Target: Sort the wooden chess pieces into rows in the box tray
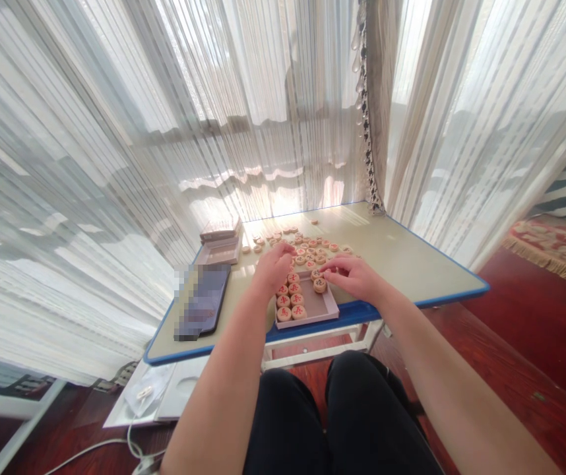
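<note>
A shallow pinkish box (325,309) lies near the front edge of the small table (411,264), with several round wooden chess pieces (290,302) with red marks lined up in its left side. My left hand (274,265) hovers curled over the box's far left corner, fingers bent over the pieces; what it holds is hidden. My right hand (352,274) pinches one wooden piece (319,284) at the box's far middle. Many loose pieces (307,247) are scattered on the table just beyond both hands.
A dark phone (204,307) lies at the table's left. A second box and its lid (221,241) sit at the back left. Sheer curtains surround the table. A red rug (555,244) is on the floor at right; cables and white items (149,396) lie below left.
</note>
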A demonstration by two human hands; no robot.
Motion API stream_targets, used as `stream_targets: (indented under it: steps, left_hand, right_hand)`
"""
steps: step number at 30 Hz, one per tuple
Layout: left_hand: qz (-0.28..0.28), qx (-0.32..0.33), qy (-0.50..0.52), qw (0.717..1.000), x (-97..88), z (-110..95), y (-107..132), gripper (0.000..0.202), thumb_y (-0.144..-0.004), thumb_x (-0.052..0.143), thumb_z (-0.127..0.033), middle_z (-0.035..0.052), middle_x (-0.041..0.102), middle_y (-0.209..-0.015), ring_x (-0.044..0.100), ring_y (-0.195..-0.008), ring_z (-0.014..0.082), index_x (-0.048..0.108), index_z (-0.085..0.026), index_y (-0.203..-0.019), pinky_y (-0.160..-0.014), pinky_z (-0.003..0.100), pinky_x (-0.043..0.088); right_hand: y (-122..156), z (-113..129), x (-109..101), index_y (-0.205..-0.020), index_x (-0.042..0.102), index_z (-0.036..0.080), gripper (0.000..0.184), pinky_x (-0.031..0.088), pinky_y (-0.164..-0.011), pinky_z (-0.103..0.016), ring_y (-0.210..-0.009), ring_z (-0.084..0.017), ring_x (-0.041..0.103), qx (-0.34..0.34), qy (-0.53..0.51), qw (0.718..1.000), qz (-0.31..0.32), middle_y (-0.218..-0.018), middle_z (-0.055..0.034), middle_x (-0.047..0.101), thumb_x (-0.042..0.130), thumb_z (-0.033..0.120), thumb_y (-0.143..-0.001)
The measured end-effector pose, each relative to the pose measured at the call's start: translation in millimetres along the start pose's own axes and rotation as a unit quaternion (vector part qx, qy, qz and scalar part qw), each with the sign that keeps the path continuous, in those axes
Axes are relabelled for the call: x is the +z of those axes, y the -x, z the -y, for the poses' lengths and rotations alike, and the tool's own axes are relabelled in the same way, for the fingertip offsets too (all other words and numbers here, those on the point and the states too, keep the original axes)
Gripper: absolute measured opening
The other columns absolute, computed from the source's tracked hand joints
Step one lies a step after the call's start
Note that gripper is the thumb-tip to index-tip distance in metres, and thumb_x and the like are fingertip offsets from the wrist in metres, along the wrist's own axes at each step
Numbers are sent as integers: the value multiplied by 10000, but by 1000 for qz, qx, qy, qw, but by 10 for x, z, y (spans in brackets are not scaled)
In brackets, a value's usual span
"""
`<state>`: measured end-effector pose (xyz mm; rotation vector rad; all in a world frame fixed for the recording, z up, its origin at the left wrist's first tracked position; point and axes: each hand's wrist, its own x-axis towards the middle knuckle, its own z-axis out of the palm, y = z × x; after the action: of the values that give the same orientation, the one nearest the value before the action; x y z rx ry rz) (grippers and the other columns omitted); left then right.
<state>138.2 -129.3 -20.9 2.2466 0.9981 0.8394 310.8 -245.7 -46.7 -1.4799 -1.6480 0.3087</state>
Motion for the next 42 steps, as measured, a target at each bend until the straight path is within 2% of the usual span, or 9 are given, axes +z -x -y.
stream_targets:
  steps: [7, 12, 16, 21, 24, 26, 31, 33, 42]
  left_hand:
    - [-1, -79, 83, 993, 32, 233, -198, 408, -667, 415, -210, 45, 693, -986, 593, -854, 192, 601, -186, -1029, -727, 324, 471]
    - [-14, -33, 105, 994, 51, 295, -235, 312, -666, 396, -229, 43, 701, -926, 572, -968, 199, 653, -165, -829, -839, 324, 446]
    - [-14, -19, 102, 994, 63, 267, -201, 316, -679, 374, -240, 36, 702, -860, 585, -931, 199, 666, -165, -771, -831, 324, 459]
    - [-30, -2, 109, 994, 64, 272, -191, 332, -702, 369, -240, 41, 698, -888, 590, -921, 190, 679, -169, -797, -796, 307, 472]
    - [-44, -36, 109, 992, 60, 281, -204, 325, -721, 371, -255, 41, 702, -868, 603, -865, 192, 679, -171, -782, -746, 305, 477]
    - [-47, -50, 109, 992, 51, 269, -205, 329, -745, 363, -269, 32, 705, -874, 608, -843, 189, 679, -179, -772, -732, 301, 477]
    - [-84, -15, 69, 994, 32, 200, -189, 338, -774, 346, -253, 5, 705, -849, 604, -898, 172, 676, -196, -725, -830, 277, 445]
    - [-93, -10, 54, 994, 32, 181, -189, 342, -781, 345, -255, 2, 706, -849, 608, -890, 172, 678, -195, -733, -826, 278, 444]
    - [-96, -7, 74, 993, 29, 188, -199, 378, -804, 311, -270, 31, 714, -862, 620, -905, 173, 674, -164, -805, -806, 280, 455]
  right_hand:
    - [-76, -64, 22, -869, 715, 178, 251, 375, -542, -250, -540, -118, 446, 62, -10, 997, -46, -556, 24, 517, 567, 311, -715]
    - [-63, -90, 46, -882, 703, 167, 286, 378, -541, -241, -547, -117, 462, 64, -34, 993, -93, -564, 22, 518, 528, 338, -734]
    - [-359, 27, 43, -882, 701, 177, 274, 377, -582, -253, -573, -127, 486, 40, 89, 986, -132, -594, 5, 562, 505, 303, -738]
    - [-932, 61, 7, -808, 725, 202, 220, 374, -595, -256, -633, -142, 510, 17, 175, 984, 15, -679, -11, 589, 571, 312, -696]
    - [-1087, -84, 49, -777, 732, 199, 193, 397, -695, -274, -736, -166, 536, -24, 177, 984, 13, -702, -19, 572, 590, 306, -702]
    - [-1100, -181, 82, -771, 733, 202, 182, 389, -774, -302, -810, -190, 538, -39, 179, 983, -24, -666, -18, 545, 595, 305, -713]
    - [-1002, -220, 117, -752, 731, 221, 181, 388, -704, -291, -727, -170, 527, -68, 149, 986, 30, -668, -14, 551, 631, 362, -699]
    - [-960, -176, 136, -742, 730, 237, 160, 367, -749, -314, -753, -176, 535, -82, 175, 979, 61, -710, -20, 591, 647, 364, -691]
    - [-919, -93, 167, -737, 726, 229, 245, 326, -779, -361, -802, -218, 557, -28, 247, 963, 104, -756, -40, 651, 643, 454, -686]
